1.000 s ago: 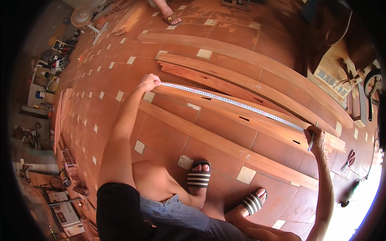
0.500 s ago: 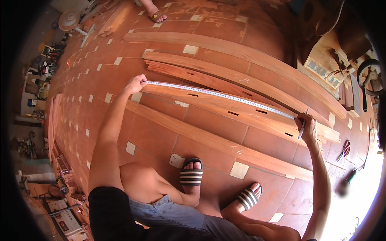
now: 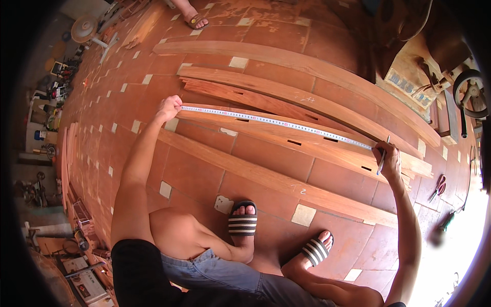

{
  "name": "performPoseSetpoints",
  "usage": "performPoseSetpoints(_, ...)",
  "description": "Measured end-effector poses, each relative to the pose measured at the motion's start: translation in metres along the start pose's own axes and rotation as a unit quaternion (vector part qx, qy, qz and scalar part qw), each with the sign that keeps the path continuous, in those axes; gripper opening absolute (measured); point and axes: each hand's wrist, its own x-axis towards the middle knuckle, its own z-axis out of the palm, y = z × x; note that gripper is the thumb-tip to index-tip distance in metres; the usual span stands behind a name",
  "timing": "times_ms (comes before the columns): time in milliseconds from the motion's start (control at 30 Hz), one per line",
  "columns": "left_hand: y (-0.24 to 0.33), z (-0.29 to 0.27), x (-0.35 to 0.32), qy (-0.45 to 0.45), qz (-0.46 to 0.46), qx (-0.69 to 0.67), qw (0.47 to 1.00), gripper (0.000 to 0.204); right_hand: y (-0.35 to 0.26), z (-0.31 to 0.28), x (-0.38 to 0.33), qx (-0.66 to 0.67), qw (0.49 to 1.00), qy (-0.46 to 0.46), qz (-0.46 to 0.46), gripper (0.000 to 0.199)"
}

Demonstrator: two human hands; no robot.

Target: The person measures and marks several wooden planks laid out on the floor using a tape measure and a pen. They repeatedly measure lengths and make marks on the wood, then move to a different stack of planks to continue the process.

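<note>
Holding flat white tape measure [image 3: 279, 122] across mid-frame, pinched in left grip [image 3: 171, 106] and clasped with slim pen [image 3: 380, 167] in right grip [image 3: 389, 157], over smooth slotted wood planks [image 3: 268, 134] on terracotta-tile floor [image 3: 194, 181], beside lower-left clutter [image 3: 87, 282].

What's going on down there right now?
A person holds a white tape measure stretched out above wooden boards on the tiled floor. The left hand pinches one end; the right hand is at the other, also gripping a pen-like tool. The tape runs along a slotted board. A chalk-marked board lies nearer the feet, and another person's sandalled foot shows at the top.
</note>
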Motion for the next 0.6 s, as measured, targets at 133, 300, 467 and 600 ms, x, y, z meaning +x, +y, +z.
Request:
performPoseSetpoints(133, 0.003, 0.0046, -0.0014, -0.003, -0.006, -0.008, 1.0, 0.015, 0.0018, 0.0028, -0.004, -0.002, 1.0, 0.008, 0.004, 0.014)
performPoseSetpoints(300, -0.001, 0.0046, -0.0008, -0.001, -0.014, 0.001, 1.0, 0.016, 0.0022, 0.0048, -0.0033, 0.01, 1.0, 0.003, 0.003, 0.013)
performPoseSetpoints(467, -0.0025, 0.0093, 0.0016, 0.015, -0.002, 0.001, 1.0, 0.016, 0.0034, 0.0055, -0.0038, 0.005, 1.0, 0.018, -0.02, 0.014)
performPoseSetpoints(600, -0.0041, 0.0091, 0.0001, 0.01, -0.003, 0.009, 1.0, 0.015, -0.0055, 0.0031, -0.0035, 0.002, 0.999, -0.017, 0.043, 0.012)
